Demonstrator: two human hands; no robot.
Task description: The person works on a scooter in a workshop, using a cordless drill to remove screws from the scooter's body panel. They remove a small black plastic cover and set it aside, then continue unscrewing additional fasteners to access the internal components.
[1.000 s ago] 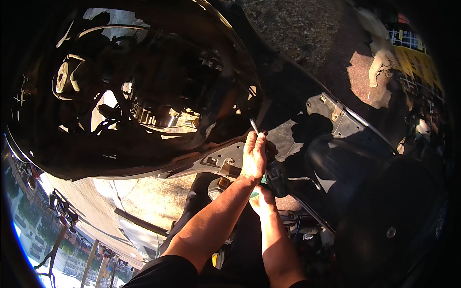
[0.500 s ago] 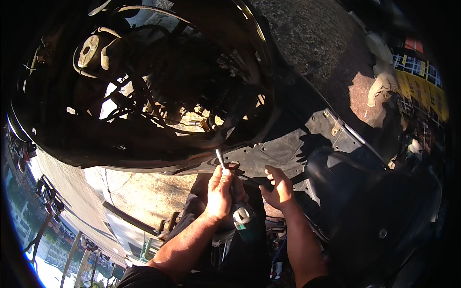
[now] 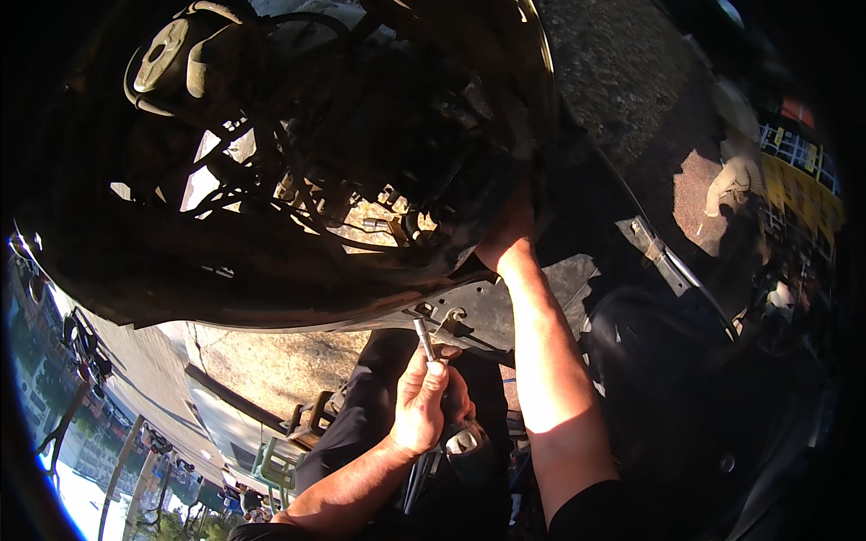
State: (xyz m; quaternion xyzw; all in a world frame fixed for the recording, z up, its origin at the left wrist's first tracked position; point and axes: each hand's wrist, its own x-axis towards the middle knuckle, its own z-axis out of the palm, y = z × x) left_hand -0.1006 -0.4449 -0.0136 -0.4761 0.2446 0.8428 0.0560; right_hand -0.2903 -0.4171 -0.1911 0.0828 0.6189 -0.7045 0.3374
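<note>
Low in the middle, my left hand (image 3: 418,413) is closed around the front of a cordless driver, its thumb near the metal socket (image 3: 424,337) that points up and away from me. The dark body of the cordless driver (image 3: 466,444) shows just behind the hand. My right arm stretches forward, and my right hand (image 3: 510,236) goes into the shadow inside the dark body shell (image 3: 298,288) of what looks like a scooter. Its fingers are hidden there. Cables and engine parts (image 3: 397,221) lie in the shell's opening, left of that hand.
A grey floor panel (image 3: 555,293) and a black, seat-like cover (image 3: 686,388) are at the right. A work glove (image 3: 729,183) lies on the ground, with yellow-and-black packages (image 3: 803,189) beyond it. A green stool (image 3: 275,464) stands at lower left.
My right hand has gone from open beside the driver to reaching forward into the shell. My left hand, still holding the driver, sits slightly lower, and the view has shifted.
</note>
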